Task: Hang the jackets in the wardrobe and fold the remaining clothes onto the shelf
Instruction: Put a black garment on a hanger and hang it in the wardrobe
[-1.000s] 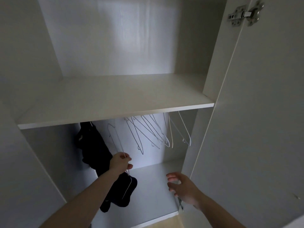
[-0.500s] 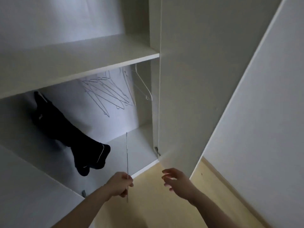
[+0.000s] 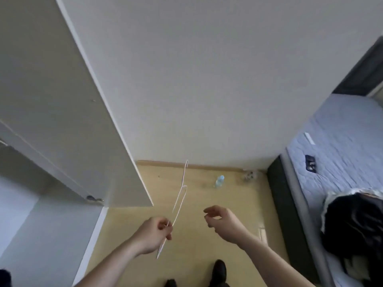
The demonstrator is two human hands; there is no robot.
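Your left hand [image 3: 152, 235] pinches a thin white wire hanger [image 3: 178, 206] near its lower end, fingers curled round the wire. You see the hanger almost edge-on; it rises from your fist toward one o'clock, and its hook tip reaches the baseboard line at the foot of the wall [image 3: 207, 79]. Your right hand [image 3: 222, 221] hangs in the air just to the three o'clock side of the hanger, apart from it, fingers loosely curled with thumb and forefinger close together, holding nothing.

The open wardrobe door [image 3: 62, 100] fills the ten o'clock part of the view, its lower corner ending just above and left of your left hand. Below it, at eight o'clock, part of the wardrobe [image 3: 31, 214] interior shows, pale and dim.

A pile of dark clothes [image 3: 352, 228] lies on the bed [image 3: 342, 141] at four o'clock, near the mattress edge, well apart from both hands. You cannot tell from here which pieces are jackets. A small dark object [image 3: 310, 160] rests on the mattress at three o'clock.

On the wooden floor [image 3: 196, 266], a clear plastic bottle [image 3: 219, 181] stands near the wall at one o'clock from your right hand. Your dark shoes [image 3: 218, 272] show at six o'clock.
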